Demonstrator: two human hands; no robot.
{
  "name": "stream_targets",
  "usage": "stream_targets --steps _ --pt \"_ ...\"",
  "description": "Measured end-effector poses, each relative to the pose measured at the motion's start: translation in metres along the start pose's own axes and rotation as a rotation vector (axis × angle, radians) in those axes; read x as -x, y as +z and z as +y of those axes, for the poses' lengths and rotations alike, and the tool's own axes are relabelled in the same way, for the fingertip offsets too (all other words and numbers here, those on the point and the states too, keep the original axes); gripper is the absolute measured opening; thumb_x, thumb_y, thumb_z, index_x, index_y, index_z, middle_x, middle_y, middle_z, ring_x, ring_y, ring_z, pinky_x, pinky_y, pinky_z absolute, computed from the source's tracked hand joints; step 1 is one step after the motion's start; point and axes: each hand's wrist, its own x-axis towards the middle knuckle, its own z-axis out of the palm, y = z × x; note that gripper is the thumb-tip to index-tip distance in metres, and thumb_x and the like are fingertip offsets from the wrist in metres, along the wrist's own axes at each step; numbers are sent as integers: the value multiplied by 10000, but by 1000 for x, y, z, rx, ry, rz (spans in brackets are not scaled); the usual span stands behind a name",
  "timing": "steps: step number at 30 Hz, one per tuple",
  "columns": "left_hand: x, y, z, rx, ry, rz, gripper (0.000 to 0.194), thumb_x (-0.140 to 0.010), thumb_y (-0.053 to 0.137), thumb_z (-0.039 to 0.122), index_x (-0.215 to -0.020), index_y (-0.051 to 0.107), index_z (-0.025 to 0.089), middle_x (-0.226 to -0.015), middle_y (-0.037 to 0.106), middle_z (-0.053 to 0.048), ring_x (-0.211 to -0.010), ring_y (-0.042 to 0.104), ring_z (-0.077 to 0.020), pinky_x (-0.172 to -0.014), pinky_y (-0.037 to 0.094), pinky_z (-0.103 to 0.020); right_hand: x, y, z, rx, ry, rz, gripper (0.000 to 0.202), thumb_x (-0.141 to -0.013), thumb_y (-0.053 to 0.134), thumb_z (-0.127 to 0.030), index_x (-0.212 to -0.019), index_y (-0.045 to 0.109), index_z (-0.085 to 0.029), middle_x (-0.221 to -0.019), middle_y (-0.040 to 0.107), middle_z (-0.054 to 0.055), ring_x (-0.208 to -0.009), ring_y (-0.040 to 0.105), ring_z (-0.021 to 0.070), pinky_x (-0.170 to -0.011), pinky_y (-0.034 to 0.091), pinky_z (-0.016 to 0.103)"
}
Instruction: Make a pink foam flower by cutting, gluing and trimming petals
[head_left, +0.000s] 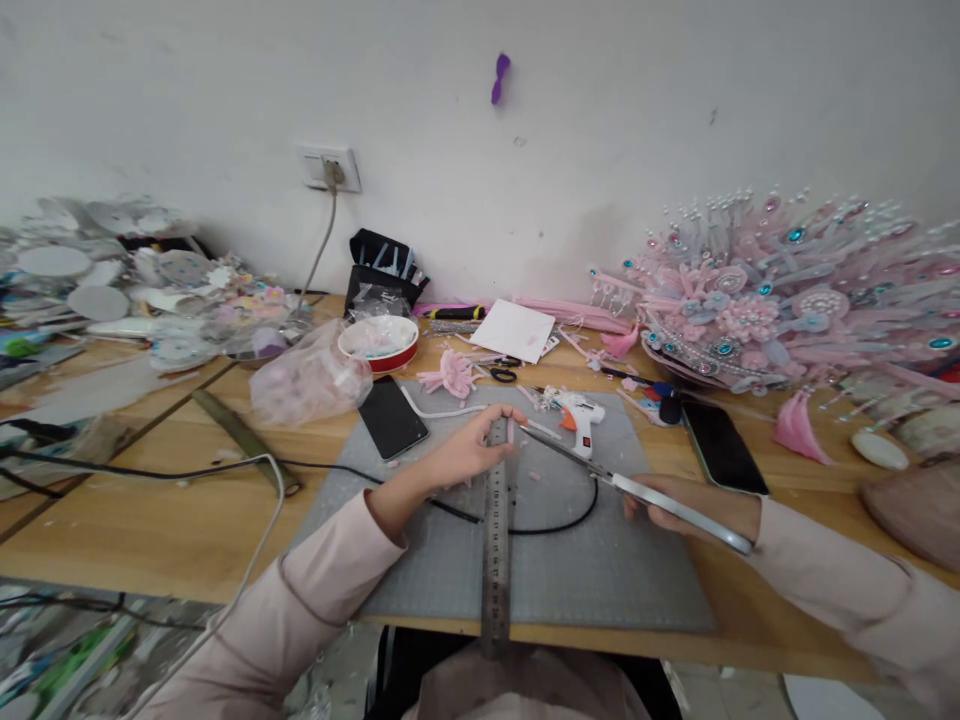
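My left hand (480, 442) reaches over the grey cutting mat (600, 580), thumb and fingers closed on a small pale pink strip (511, 430). Beneath that hand a steel ruler (496, 560) lies lengthwise, its near end sticking out past the table edge. In my right hand (660, 505) is a pair of long metal scissors (679, 508), gripped by the handle. Their blades point left, with the tips close to the pink strip; whether they touch it I cannot tell. A white glue gun (581, 420) with an orange trigger rests just beyond the scissors.
A black phone (392, 418) and a red-rimmed bowl (379, 345) lie left of the mat's far edge. Another phone (724, 447) sits at right, before a large pink beaded headdress (757, 300). A black cable (555, 530) crosses the mat. White pieces (97, 285) pile up at far left.
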Motion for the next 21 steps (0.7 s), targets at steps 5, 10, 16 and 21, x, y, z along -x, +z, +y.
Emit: stream_targets --steps 5,10,16,21 --pt "-2 -1 -4 -24 86 -32 337 -759 499 164 -1094 485 198 -1107 523 -41 -1063 466 -190 -931 359 -314 0 -3 -4 -55 -5 -77 433 -725 455 -590 -744 578 -175 -749 603 76 -661 521 187 -587 427 295" --pt "-3 1 -7 -8 104 -53 362 -765 501 154 -1124 463 172 -1153 514 -71 -1098 451 -183 -977 306 -319 -4 -4 -11 15 97 -119 202 -692 540 -365 -709 544 -164 -685 588 44 -611 494 159 -564 396 274" --pt "-3 1 -7 4 80 -41 405 -736 520 136 -1136 470 176 -1096 526 -61 -1043 474 -186 -948 328 -326 -10 -6 -14 50 125 -131 205 -639 599 -355 -627 523 -165 -607 566 4 -561 467 135 -519 348 247" --pt "-4 1 -8 3 92 -49 409 -734 514 129 -1137 468 183 -1060 527 -49 -1035 475 -180 -950 327 -319 -12 -7 -14 34 137 -137 242 -630 594 -398 -614 520 -168 -606 574 7 -561 479 140 -514 336 247"
